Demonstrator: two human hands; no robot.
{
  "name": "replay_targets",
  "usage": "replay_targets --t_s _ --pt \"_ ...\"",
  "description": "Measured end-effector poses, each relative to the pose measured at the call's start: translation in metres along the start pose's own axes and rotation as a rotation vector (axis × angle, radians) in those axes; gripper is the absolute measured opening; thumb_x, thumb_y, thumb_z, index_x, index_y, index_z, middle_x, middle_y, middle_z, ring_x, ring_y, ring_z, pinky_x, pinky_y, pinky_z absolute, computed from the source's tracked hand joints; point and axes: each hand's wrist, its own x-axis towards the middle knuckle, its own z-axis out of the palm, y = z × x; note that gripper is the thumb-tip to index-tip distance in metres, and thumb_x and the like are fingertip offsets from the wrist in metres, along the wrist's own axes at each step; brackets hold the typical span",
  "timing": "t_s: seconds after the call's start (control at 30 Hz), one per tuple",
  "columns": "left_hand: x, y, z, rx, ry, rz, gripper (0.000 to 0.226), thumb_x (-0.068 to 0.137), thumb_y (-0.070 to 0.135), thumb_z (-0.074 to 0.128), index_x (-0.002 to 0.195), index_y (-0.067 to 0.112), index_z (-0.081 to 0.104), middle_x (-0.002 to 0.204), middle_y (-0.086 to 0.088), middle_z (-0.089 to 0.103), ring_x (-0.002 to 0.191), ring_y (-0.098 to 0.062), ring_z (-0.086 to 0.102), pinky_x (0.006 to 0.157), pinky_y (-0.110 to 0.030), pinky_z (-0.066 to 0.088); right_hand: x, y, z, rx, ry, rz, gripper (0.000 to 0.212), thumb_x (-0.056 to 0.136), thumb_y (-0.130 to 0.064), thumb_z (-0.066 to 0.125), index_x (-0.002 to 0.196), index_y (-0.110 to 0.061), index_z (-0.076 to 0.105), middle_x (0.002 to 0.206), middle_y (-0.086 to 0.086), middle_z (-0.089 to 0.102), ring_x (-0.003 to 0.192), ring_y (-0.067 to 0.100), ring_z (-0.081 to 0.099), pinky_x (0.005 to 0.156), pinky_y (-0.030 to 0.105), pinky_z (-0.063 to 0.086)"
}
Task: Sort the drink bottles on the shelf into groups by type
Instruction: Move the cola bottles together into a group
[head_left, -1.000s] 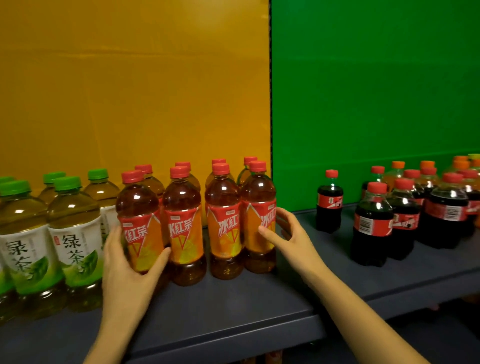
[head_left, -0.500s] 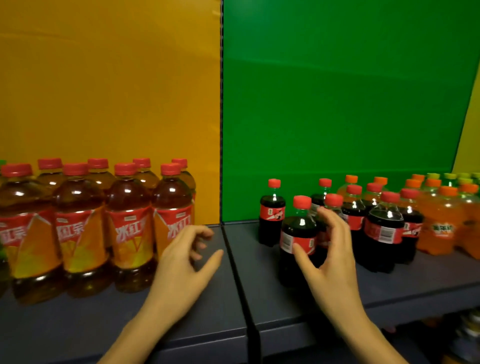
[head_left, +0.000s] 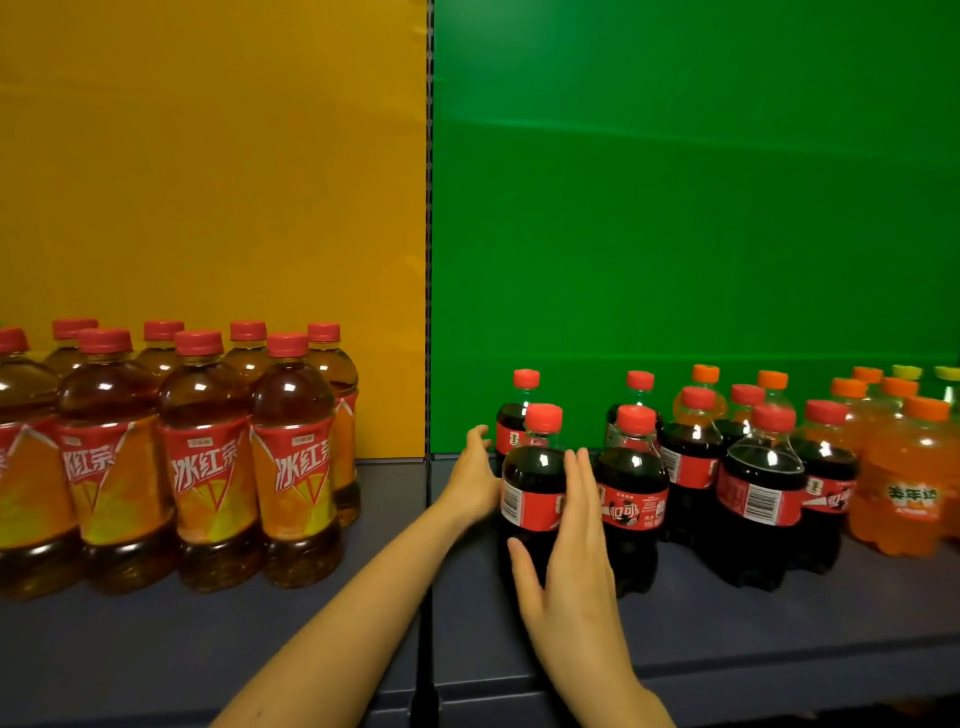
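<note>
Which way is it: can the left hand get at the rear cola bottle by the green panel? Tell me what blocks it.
Probably yes. The left hand is already beside the front cola bottle, fingertips near the rear cola bottle. The shelf to its left is bare; only the front cola bottle crowds it.

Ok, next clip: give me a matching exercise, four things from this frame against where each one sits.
Things:
1. iced tea bottles
2. orange soda bottles
3. left hand
4. right hand

Places:
A. far right of the shelf
B. front of the nearest cola bottle
C. before the yellow panel
D. left side of that cola bottle

Pairs: 1-C, 2-A, 3-D, 4-B
</note>
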Motion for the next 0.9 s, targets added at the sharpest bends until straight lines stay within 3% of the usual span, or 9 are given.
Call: replay_targets --t_s 0.07,0.13,0.17,0.23,0.33,0.43,0.6,0.77,0.9 --pt "0.002 0.002 0.006 -0.101 0.021 0.014 0.024 0.099 0.016 0.035 0.122 0.016 0.039 0.116 -0.007 0.055 0.099 -0.015 0.056 0.08 -0.016 0.05 0.002 0.001 0.004 0.049 -0.043 0.042 0.093 0.09 -0.018 0.055 0.129 -0.047 -0.025 0.155 -0.015 -0.014 0.143 -0.001 -0.003 0.112 0.011 0.007" --pt "0.004 -0.002 0.006 -0.035 0.037 0.072 0.017 0.099 0.017 0.032 0.098 0.017 0.049 0.096 -0.003 0.058 0.082 -0.009 0.055 0.06 -0.012 0.048 0.005 0.0 0.005 0.101 -0.099 0.125 0.092 0.09 -0.02 0.055 0.13 -0.044 -0.025 0.156 -0.012 -0.005 0.144 0.005 0.008 0.115 0.02 0.016" --pt "0.004 -0.004 0.004 -0.02 0.021 0.076 0.016 0.099 0.015 0.033 0.096 0.017 0.049 0.094 -0.001 0.057 0.082 -0.01 0.055 0.059 -0.01 0.047 0.007 0.0 0.005 0.115 -0.12 0.171 0.092 0.09 -0.021 0.055 0.134 -0.039 -0.023 0.157 -0.01 0.002 0.144 0.007 0.012 0.114 0.023 0.018" --pt "0.002 -0.007 -0.003 -0.048 -0.052 0.073 0.017 0.096 0.007 0.041 0.111 0.012 0.046 0.104 -0.001 0.056 0.096 -0.014 0.053 0.067 -0.008 0.046 0.011 0.0 0.007 0.108 -0.144 0.248 0.09 0.09 -0.024 0.056 0.144 -0.026 -0.017 0.155 -0.004 0.014 0.142 0.011 0.017 0.113 0.025 0.02" --pt "0.001 -0.012 -0.017 0.052 -0.091 0.107 0.049 0.089 0.0 0.053 0.133 0.005 0.032 0.115 -0.001 0.048 0.108 -0.012 0.046 0.079 -0.009 0.044 0.018 -0.004 0.013 0.036 -0.136 0.3 0.089 0.09 -0.027 0.056 0.146 -0.014 -0.012 0.149 0.003 0.025 0.137 0.018 0.021 0.111 0.027 0.022" --pt "-0.001 -0.017 -0.031 0.048 -0.128 0.101 0.063 0.087 0.004 0.058 0.138 0.007 0.02 0.119 0.002 0.043 0.115 -0.008 0.041 0.097 -0.023 0.038 0.028 -0.005 0.026 -0.029 -0.116 0.378 0.088 0.09 -0.029 0.056 0.145 -0.008 -0.009 0.145 0.01 0.028 0.134 0.026 0.024 0.108 0.032 0.024" --pt "0.002 -0.028 -0.045 0.073 -0.123 0.081 0.071 0.086 0.015 0.063 0.141 0.011 0.018 0.128 0.003 0.044 0.121 -0.008 0.04 0.106 -0.029 0.034 0.051 0.007 0.045 0.035 -0.09 0.519 0.083 0.087 -0.022 0.061 0.144 -0.003 0.004 0.143 0.017 0.025 0.133 0.034 0.027 0.106 0.035 0.024" --pt "0.004 -0.033 -0.051 0.073 -0.116 0.102 0.065 0.086 0.014 0.062 0.139 0.013 0.026 0.133 0.001 0.045 0.123 -0.009 0.042 0.105 -0.028 0.036 0.075 0.023 0.053 0.046 0.001 0.627 0.08 0.085 -0.019 0.064 0.142 -0.005 0.01 0.142 0.019 0.026 0.132 0.037 0.031 0.105 0.042 0.031" --pt "0.003 -0.037 -0.051 0.037 -0.11 0.138 0.061 0.085 0.011 0.063 0.137 0.013 0.03 0.128 0.003 0.047 0.118 -0.007 0.045 0.085 -0.007 0.044 0.084 0.032 0.061 0.061 0.044 0.643 0.08 0.086 -0.02 0.061 0.144 -0.005 0.008 0.144 0.021 0.026 0.133 0.037 0.027 0.106 0.044 0.029"
